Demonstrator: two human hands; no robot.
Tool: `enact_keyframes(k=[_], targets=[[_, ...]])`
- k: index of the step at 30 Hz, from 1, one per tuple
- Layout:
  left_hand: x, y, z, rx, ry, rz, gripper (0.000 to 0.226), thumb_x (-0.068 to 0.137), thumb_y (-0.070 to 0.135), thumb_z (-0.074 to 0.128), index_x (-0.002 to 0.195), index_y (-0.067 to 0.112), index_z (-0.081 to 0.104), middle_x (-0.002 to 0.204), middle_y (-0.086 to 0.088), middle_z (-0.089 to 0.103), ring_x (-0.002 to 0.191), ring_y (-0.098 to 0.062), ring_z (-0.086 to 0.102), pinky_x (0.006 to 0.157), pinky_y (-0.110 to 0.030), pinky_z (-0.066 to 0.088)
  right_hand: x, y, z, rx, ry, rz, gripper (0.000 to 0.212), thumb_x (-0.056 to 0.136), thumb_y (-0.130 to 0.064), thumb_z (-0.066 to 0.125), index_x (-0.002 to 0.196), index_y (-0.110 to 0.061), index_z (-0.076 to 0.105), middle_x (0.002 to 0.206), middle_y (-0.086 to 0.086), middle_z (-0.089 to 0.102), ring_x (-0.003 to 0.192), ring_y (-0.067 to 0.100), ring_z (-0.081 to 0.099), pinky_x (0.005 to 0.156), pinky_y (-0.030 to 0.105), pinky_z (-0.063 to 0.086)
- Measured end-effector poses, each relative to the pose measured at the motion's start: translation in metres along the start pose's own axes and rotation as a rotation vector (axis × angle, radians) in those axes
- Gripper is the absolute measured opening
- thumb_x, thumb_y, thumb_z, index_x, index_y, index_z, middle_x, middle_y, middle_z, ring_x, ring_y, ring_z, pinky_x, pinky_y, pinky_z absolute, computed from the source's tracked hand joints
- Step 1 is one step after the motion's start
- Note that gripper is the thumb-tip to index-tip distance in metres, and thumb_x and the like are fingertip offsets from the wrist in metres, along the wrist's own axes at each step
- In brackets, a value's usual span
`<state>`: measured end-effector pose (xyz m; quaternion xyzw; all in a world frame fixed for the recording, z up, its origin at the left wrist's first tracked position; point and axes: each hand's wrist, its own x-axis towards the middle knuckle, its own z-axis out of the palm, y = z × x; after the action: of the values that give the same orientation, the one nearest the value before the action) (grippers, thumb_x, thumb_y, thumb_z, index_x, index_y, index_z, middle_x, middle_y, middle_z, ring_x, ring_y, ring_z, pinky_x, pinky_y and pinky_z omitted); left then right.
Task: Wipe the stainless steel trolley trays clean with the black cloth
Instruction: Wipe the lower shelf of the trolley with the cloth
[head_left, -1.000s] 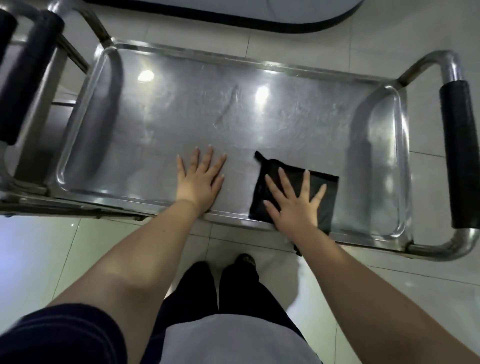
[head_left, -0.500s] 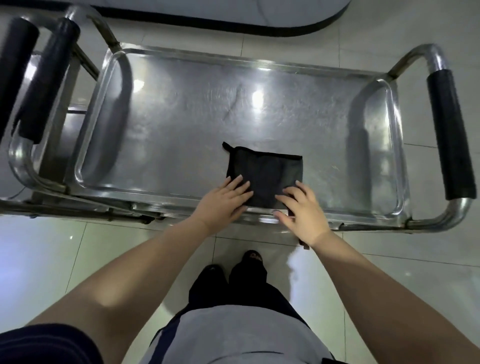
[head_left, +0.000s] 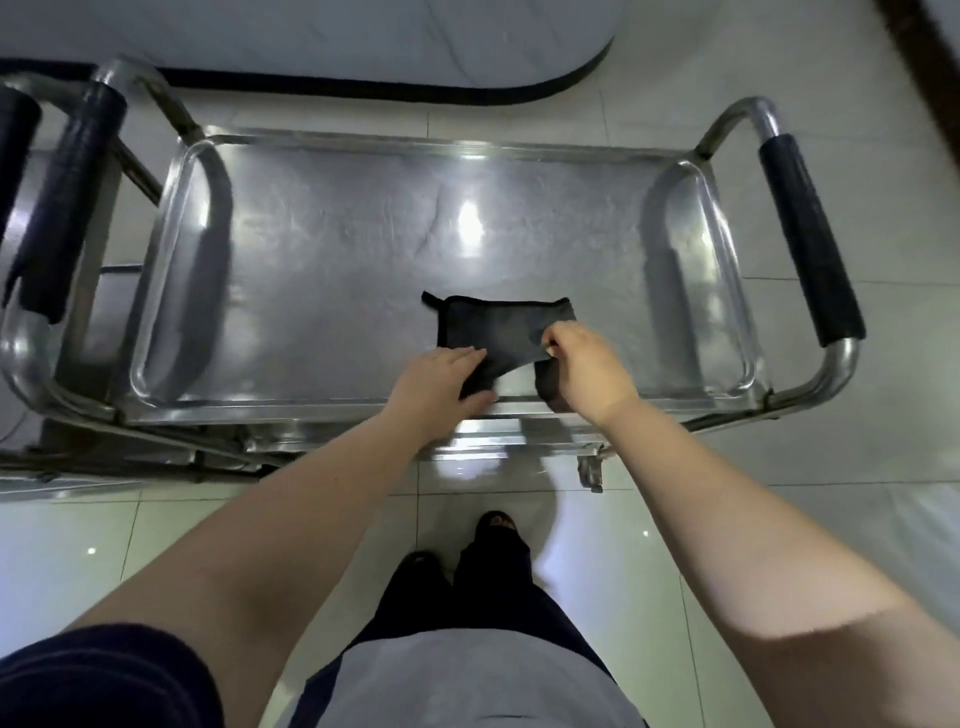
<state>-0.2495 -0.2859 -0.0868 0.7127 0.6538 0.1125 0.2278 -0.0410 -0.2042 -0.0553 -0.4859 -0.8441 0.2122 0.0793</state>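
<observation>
A black cloth (head_left: 493, 325) lies folded on the stainless steel trolley tray (head_left: 322, 270), near its front rim and a little right of the middle. My left hand (head_left: 441, 382) grips the cloth's near left corner between thumb and fingers. My right hand (head_left: 582, 366) pinches the top layer of the cloth at its near right edge and holds that layer lifted off the tray. The far half of the cloth stays flat on the steel.
Black padded handles stand at the trolley's right end (head_left: 810, 239) and left end (head_left: 67, 208). A second trolley frame (head_left: 15, 130) sits at the far left. A white counter base (head_left: 363, 47) runs behind. My feet (head_left: 493, 530) are on the tiled floor.
Both hands went from pressing flat on the tray and cloth to taking hold of the cloth's near edge; the right hand has lifted its top layer. The view has pulled back.
</observation>
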Motion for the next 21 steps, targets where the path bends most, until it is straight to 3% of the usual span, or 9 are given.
enact_keyframes(k=[2, 5, 8, 11, 14, 17, 21], targets=[[0.003, 0.003, -0.012, -0.037, 0.044, -0.005, 0.061, 0.089, 0.036, 0.068, 0.142, 0.011, 0.049, 0.139, -0.011, 0.055, 0.126, -0.032, 0.049, 0.105, -0.039, 0.038, 0.002, -0.013, -0.011, 0.120, 0.026, 0.026, 0.019, 0.091, 0.006, 0.045, 0.100, -0.006, 0.057, 0.099, 0.012, 0.056, 0.083, 0.025, 0.049, 0.069, 0.029, 0.030], [0.010, 0.004, -0.032, -0.048, 0.219, 0.062, 0.029, 0.089, 0.014, 0.066, 0.117, 0.007, 0.068, 0.105, -0.015, 0.070, 0.096, -0.038, 0.063, 0.084, -0.045, 0.048, 0.001, -0.031, -0.026, 0.182, 0.089, 0.041, 0.019, 0.091, 0.008, 0.045, 0.102, -0.004, 0.055, 0.097, 0.004, 0.047, 0.083, 0.021, 0.043, 0.066, 0.023, 0.023], [0.015, 0.007, -0.060, -0.011, 0.282, 0.147, 0.014, 0.093, 0.017, 0.061, 0.098, 0.011, 0.073, 0.081, -0.009, 0.071, 0.075, -0.032, 0.063, 0.072, -0.041, 0.048, -0.007, -0.040, -0.041, 0.171, 0.162, 0.083, 0.028, 0.087, 0.008, 0.045, 0.110, -0.005, 0.055, 0.102, 0.003, 0.043, 0.093, 0.019, 0.041, 0.074, 0.025, 0.029], [0.015, 0.015, -0.087, 0.029, 0.326, 0.249, 0.019, 0.093, 0.022, 0.055, 0.094, 0.015, 0.073, 0.074, -0.007, 0.069, 0.069, -0.029, 0.062, 0.071, -0.036, 0.046, -0.023, -0.049, -0.058, 0.191, 0.261, 0.114, 0.031, 0.089, 0.004, 0.038, 0.111, -0.010, 0.054, 0.103, 0.003, 0.047, 0.096, 0.019, 0.044, 0.074, 0.025, 0.030], [0.003, 0.026, -0.105, 0.029, 0.382, 0.269, 0.019, 0.094, 0.027, 0.054, 0.096, 0.019, 0.070, 0.080, -0.002, 0.068, 0.077, -0.025, 0.061, 0.079, -0.038, 0.040, -0.044, -0.058, -0.070, 0.248, 0.333, 0.047, 0.019, 0.097, -0.007, 0.038, 0.106, -0.009, 0.055, 0.099, 0.003, 0.049, 0.096, 0.022, 0.047, 0.076, 0.023, 0.029], [-0.021, 0.033, -0.110, 0.065, 0.430, 0.262, 0.015, 0.094, 0.030, 0.061, 0.096, 0.018, 0.068, 0.085, 0.000, 0.067, 0.082, -0.023, 0.061, 0.085, -0.039, 0.035, -0.068, -0.060, -0.077, 0.240, 0.274, -0.023, 0.024, 0.097, -0.029, 0.052, 0.110, -0.009, 0.054, 0.100, -0.001, 0.046, 0.097, 0.016, 0.041, 0.078, 0.021, 0.026], [-0.061, 0.052, -0.095, 0.168, 0.524, 0.258, 0.012, 0.088, 0.024, 0.071, 0.087, 0.012, 0.070, 0.079, -0.005, 0.065, 0.074, -0.028, 0.061, 0.075, -0.038, 0.038, -0.094, -0.048, -0.066, 0.121, 0.203, -0.083, 0.026, 0.093, -0.018, 0.065, 0.112, -0.005, 0.054, 0.102, 0.006, 0.047, 0.098, 0.025, 0.040, 0.079, 0.024, 0.024]])
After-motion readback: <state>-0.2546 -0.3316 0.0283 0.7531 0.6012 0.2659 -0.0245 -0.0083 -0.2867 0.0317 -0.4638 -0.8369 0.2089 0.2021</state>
